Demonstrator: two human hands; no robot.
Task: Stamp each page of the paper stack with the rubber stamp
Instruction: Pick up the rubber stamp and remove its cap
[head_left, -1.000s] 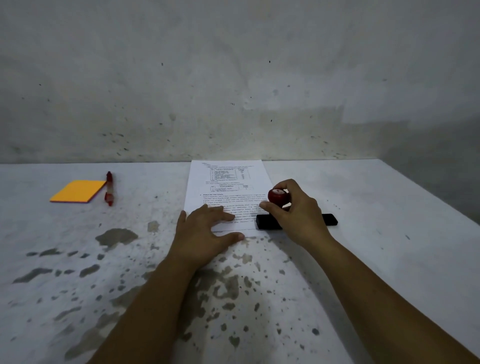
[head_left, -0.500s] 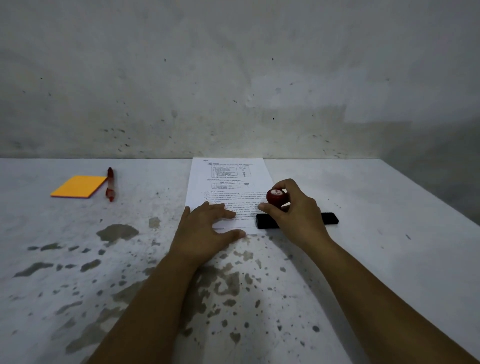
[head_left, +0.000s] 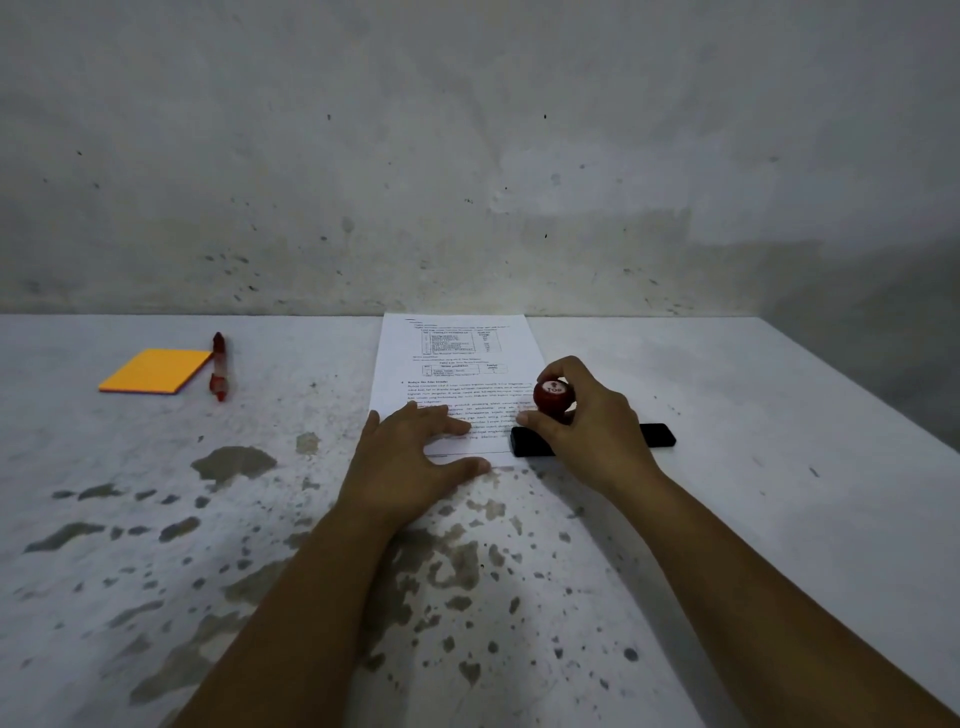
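A white paper stack (head_left: 457, 364) with printed text and tables lies on the table, its far edge at the wall. My left hand (head_left: 410, 467) rests flat on the stack's near left corner, fingers spread. My right hand (head_left: 592, 431) grips a red round-topped rubber stamp (head_left: 554, 396) at the stack's right edge. Its white label faces up. Directly under that hand lies a black ink pad (head_left: 657, 435), partly hidden by it. The stamp's lower end is hidden by my fingers.
An orange sticky-note pad (head_left: 156, 370) and a red pen (head_left: 218, 366) lie at the far left. The white table (head_left: 779, 519) has grey worn patches and its right edge runs diagonally. A bare wall stands just behind the paper.
The stamp's knob has shifted very slightly in my right hand. My left hand stays pressed on the paper. The camera view drifted a little.
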